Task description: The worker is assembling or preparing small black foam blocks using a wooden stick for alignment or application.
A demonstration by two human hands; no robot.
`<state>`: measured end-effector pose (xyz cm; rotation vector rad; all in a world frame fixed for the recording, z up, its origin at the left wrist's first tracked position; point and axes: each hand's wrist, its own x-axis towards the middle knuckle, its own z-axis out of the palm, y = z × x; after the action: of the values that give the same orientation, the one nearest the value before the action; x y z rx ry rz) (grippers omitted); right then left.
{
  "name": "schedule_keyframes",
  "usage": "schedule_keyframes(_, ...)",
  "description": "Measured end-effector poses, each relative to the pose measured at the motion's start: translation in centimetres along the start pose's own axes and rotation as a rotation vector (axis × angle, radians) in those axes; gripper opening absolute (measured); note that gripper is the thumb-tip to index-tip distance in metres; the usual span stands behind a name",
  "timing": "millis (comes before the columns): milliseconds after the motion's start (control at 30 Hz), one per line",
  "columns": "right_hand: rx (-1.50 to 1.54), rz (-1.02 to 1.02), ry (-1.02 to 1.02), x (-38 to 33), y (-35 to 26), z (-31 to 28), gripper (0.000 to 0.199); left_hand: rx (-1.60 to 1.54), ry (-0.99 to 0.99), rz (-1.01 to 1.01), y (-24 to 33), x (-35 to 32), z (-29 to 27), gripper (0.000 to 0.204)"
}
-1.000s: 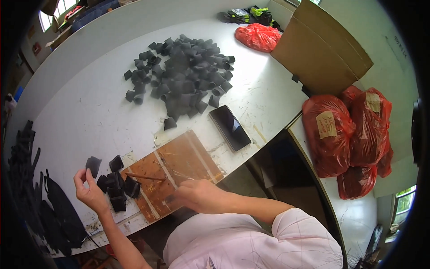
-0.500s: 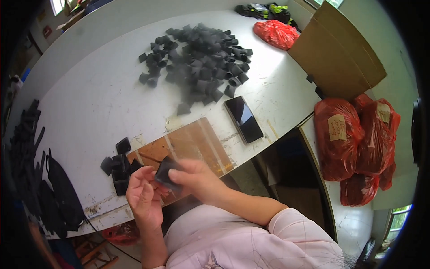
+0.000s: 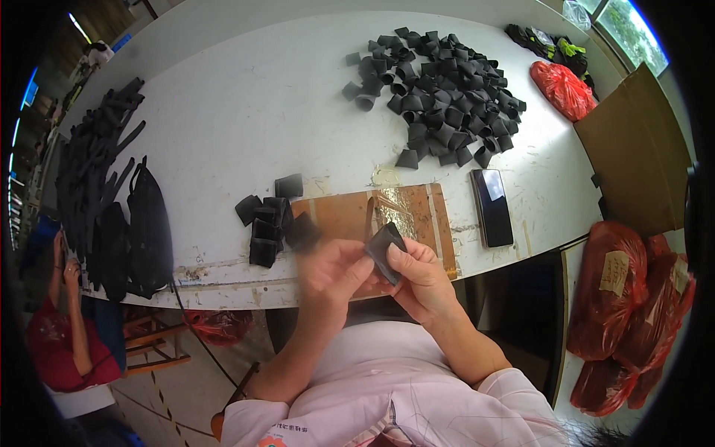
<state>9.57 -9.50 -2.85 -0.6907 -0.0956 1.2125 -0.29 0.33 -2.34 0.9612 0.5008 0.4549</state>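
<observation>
Both my hands meet over the near table edge around a small black folded piece. My right hand pinches its right side with thumb and fingers. My left hand touches its left side; a second dark piece shows blurred at that hand's fingertips. Under the hands lies a brown board with a shiny patch. A small cluster of black pieces sits just left of the board. A big heap of black pieces lies at the far side of the white table.
A dark phone lies right of the board. Black straps and a black bag fill the table's left end. A cardboard sheet and red plastic bags stand at the right. Another person sits at lower left.
My left hand came from the small cluster over to my right hand, and both now hold a black piece in front of the board. The view has tilted down.
</observation>
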Motion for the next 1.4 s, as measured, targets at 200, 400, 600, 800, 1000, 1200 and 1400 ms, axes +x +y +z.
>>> schedule_keyframes(200,-0.980,-0.363,0.321,-0.1,0.1,-0.3,0.023,0.197,0.057,0.099,-0.4,0.2,-0.3,0.005)
schedule_keyframes(400,-1.306,-0.750,0.178,-0.3,0.6,0.9,0.020,0.774,0.113,0.529,-1.4,0.4,-0.5,0.003)
schedule_keyframes(600,-1.727,-1.088,0.214,1.8,1.8,0.2,0.018,1.069,0.344,0.831,-2.7,0.7,-0.2,0.006)
schedule_keyframes(800,-1.468,-0.882,0.237,1.6,0.8,0.5,0.014,-0.114,0.165,0.085,0.4,0.8,-0.1,0.018)
schedule_keyframes(1000,-0.004,-0.022,-0.091,1.0,-0.1,-0.1,0.005,-0.078,0.009,0.050,1.5,0.3,0.4,0.015)
schedule_keyframes(1200,-0.264,-0.127,-0.113,0.5,-3.0,3.0,0.017,-0.015,0.105,0.301,2.6,1.1,2.4,0.011)
schedule_keyframes(1400,-0.553,-0.148,-0.221,4.1,-6.4,4.8,0.029,-0.772,-0.157,-0.237,6.3,2.9,0.7,0.016)
